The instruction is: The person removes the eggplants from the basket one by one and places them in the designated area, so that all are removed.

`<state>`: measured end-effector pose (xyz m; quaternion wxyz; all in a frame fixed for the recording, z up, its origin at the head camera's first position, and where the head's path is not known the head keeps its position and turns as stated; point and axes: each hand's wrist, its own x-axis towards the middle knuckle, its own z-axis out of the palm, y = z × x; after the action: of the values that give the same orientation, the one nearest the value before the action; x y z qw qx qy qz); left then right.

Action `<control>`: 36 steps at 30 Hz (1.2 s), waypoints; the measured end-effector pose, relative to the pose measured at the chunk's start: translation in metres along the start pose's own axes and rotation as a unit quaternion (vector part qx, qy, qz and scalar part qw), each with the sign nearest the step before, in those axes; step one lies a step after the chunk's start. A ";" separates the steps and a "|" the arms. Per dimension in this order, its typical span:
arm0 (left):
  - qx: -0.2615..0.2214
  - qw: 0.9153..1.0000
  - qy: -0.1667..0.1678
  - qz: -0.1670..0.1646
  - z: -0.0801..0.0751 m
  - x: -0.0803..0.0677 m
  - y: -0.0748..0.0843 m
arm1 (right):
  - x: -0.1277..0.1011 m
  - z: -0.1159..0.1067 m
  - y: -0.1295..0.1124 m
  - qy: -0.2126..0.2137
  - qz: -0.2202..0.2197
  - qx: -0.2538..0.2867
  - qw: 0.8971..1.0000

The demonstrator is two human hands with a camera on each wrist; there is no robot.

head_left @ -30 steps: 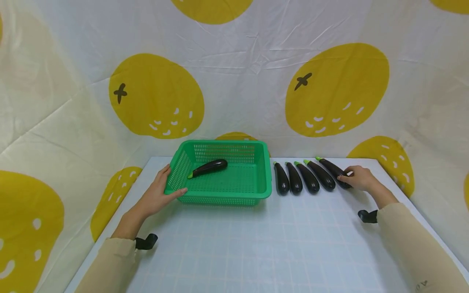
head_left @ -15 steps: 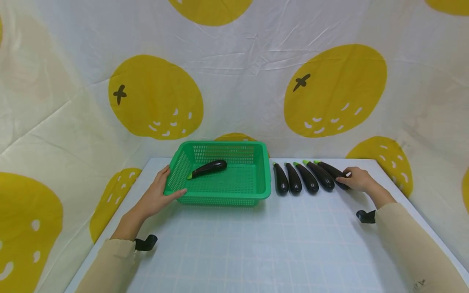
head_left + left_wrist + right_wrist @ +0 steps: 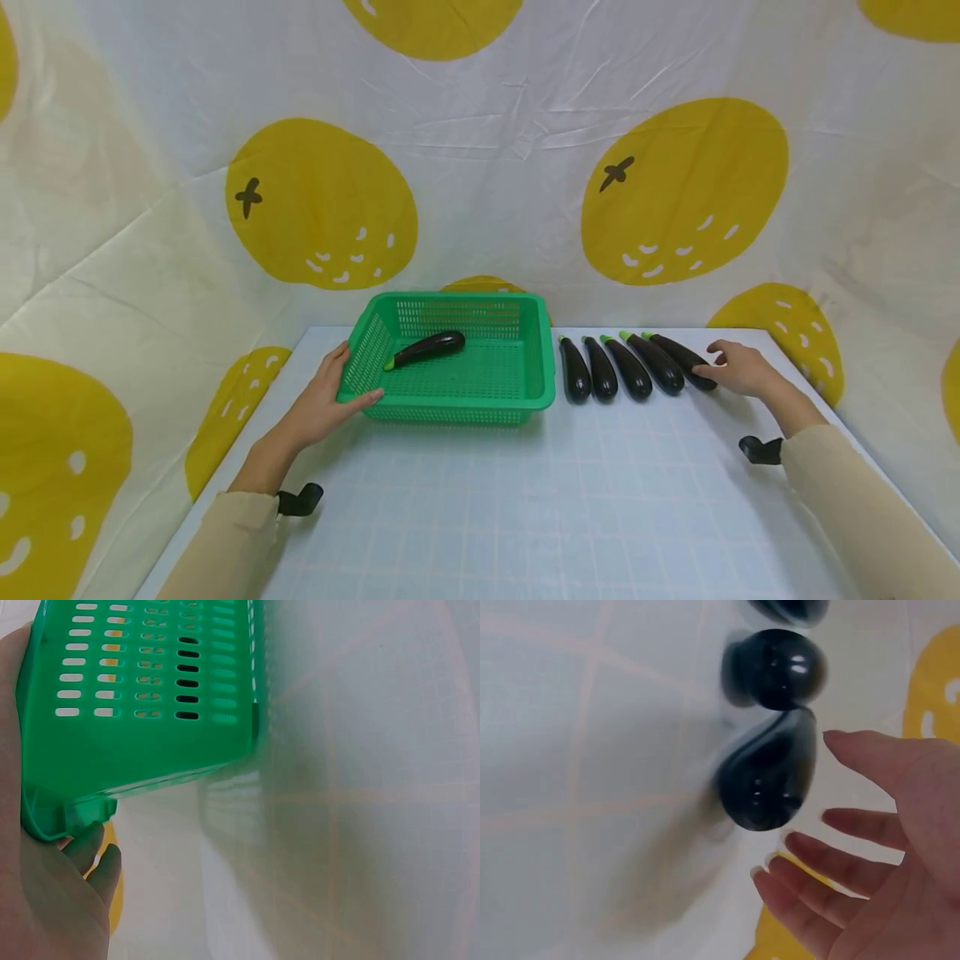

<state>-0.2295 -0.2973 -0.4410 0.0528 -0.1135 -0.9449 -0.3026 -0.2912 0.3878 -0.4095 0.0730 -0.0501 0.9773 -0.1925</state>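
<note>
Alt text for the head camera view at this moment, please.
A person's left hand holds the left rim of a green basket containing one eggplant. Their right hand, fingers spread, is at the rightmost eggplant of five in a row on the white table.

Right wrist: third eggplant (image 3: pixel 791 609) cut off by top edge

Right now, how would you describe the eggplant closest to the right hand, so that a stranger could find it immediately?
Start at the green basket on the white table. To its right, five dark eggplants lie in a row. The one you want is the last, farthest from the basket, and the only one beside the open right hand.
</note>
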 end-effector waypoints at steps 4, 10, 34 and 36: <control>-0.002 1.000 0.001 0.004 0.000 -0.001 0.001 | -0.008 -0.004 -0.010 0.017 -0.024 -0.017 0.999; 0.000 1.000 0.001 0.003 -0.002 0.000 0.001 | -0.013 -0.010 -0.038 0.028 -0.057 -0.016 0.998; -0.004 1.000 0.002 0.013 -0.002 0.001 0.001 | -0.023 0.004 -0.143 0.044 -0.218 -0.003 0.975; -0.003 1.000 0.001 0.013 -0.002 0.001 0.002 | -0.022 0.006 -0.149 0.041 -0.219 -0.006 0.975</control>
<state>-0.2300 -0.2969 -0.4378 0.0576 -0.1253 -0.9423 -0.3051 -0.2581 0.2512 -0.3553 -0.0110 -0.2559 0.9457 -0.2002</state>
